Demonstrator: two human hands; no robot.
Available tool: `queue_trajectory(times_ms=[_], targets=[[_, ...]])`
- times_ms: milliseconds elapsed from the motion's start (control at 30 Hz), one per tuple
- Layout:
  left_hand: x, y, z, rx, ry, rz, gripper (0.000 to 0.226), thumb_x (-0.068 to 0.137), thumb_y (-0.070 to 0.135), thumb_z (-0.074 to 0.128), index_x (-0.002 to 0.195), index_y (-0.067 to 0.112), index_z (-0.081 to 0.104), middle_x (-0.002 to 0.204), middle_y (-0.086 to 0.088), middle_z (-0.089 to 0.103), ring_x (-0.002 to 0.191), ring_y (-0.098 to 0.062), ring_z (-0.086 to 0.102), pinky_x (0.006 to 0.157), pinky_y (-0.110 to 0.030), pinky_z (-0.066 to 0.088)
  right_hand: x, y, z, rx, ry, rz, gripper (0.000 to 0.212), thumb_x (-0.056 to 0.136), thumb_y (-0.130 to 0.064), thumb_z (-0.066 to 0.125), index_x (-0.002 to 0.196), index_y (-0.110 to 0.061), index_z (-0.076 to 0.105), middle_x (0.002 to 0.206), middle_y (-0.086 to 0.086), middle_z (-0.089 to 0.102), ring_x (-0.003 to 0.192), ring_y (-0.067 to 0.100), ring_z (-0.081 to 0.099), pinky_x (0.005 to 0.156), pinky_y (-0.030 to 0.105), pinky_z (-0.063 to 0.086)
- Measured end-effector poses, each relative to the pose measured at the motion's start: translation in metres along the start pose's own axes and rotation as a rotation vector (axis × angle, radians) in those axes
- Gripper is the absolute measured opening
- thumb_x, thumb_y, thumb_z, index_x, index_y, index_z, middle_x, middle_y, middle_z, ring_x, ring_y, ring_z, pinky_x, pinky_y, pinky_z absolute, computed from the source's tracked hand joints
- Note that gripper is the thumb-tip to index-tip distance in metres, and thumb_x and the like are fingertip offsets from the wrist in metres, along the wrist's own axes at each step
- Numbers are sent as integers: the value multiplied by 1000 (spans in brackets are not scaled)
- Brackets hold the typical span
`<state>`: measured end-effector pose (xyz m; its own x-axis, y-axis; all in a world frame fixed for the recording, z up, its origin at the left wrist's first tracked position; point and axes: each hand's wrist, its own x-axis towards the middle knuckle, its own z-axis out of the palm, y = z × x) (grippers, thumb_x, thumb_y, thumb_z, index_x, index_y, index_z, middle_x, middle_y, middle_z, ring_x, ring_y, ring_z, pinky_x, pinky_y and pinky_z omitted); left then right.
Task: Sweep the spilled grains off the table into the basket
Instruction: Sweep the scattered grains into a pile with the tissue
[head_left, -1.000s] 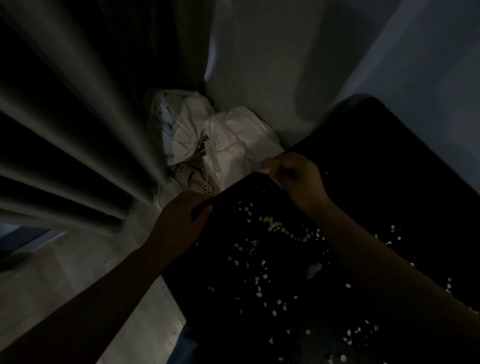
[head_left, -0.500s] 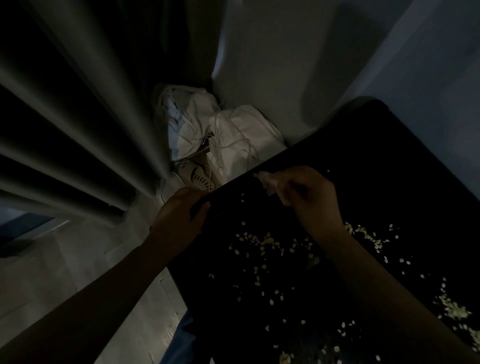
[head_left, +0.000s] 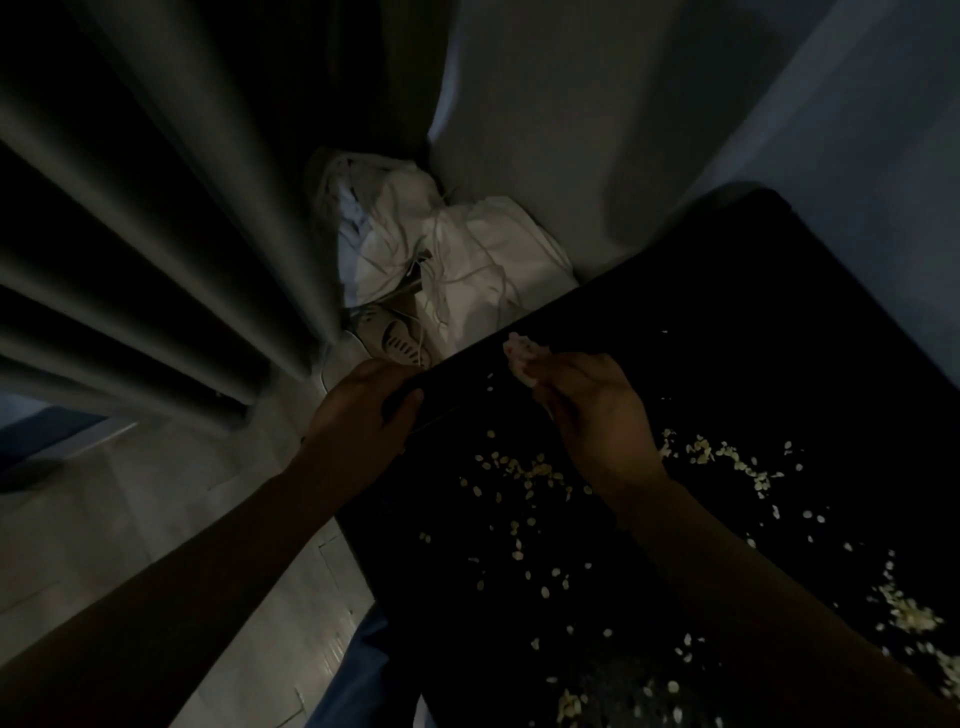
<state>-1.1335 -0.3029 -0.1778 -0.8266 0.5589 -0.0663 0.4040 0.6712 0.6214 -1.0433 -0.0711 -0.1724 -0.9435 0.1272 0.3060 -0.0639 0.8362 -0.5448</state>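
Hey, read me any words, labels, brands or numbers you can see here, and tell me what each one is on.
None can be read. The black table, the grains, the white cloth pile, the shoe and the pale wad in the right hand show no print; the picture is dark.

No text, label or number can be read anywhere — the view is perhaps too dark; nothing legible.

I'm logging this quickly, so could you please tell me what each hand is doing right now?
Left hand: grips a dark edge at the corner of the table.
Right hand: pinches a pale wad.
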Motion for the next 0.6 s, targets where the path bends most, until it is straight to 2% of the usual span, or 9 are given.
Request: queue_trajectory(times_ms=[67,167,233,333,400,467,533,600], targets=[[0,1,0,7,6,-2,41,90,34,45,117,10,64,108,-7,63,98,-21,59,77,-10,31,-3,-1,5,-50,29,55,27,88,-9,61,114,-10,69,114,6,67,101,16,55,95,14,35],[0,-1,1,12,4,-20,41,89,35,44,118,13,64,109,-5,63,99,-18,58,77,-10,31,-2,-3,12,-52,78,116,28,89,-8,61,117,-8,67,113,8,65,103,21,59,97,24,43],[1,-3,3,16,2,-21,41,90,36,44,119,15,63,110,-3,63,100,-17,58,78,-10,32,2,-2,12,-45,39,131,30,91,-10,58,119,-9,67,115,7,64,105,22,61,96,33,48],[0,-4,2,22,2,-25,36,93,33,46,119,15,63,111,-3,62,100,-14,57,76,-1,28,3,2,8,-64,-43,114,30,93,-16,55,120,-9,66,114,8,63,104,26,61,90,40,52],[0,-3,2,19,2,-17,39,91,34,45,119,15,63,110,-4,63,99,-16,57,75,-1,27,0,3,6,-75,-76,84,30,93,-16,54,120,-9,66,113,8,63,102,27,61,90,41,52],[1,-2,2,19,-3,-13,41,90,35,43,119,14,63,110,-5,63,99,-18,58,74,-7,28,2,3,5,-103,-105,95,32,94,-19,52,122,-11,65,114,7,62,102,26,61,89,40,52],[1,-2,2,21,-1,-17,42,89,35,44,119,14,63,111,-6,63,100,-19,58,75,-9,29,5,2,4,-139,-111,100,29,91,-18,54,115,-10,68,106,8,63,94,28,60,80,39,54],[1,-1,3,29,8,-9,42,88,34,45,119,12,64,111,-8,63,101,-21,59,76,-7,28,6,-4,-1,-105,-140,27,25,90,-17,55,108,-10,71,99,9,64,88,25,59,77,32,52]])
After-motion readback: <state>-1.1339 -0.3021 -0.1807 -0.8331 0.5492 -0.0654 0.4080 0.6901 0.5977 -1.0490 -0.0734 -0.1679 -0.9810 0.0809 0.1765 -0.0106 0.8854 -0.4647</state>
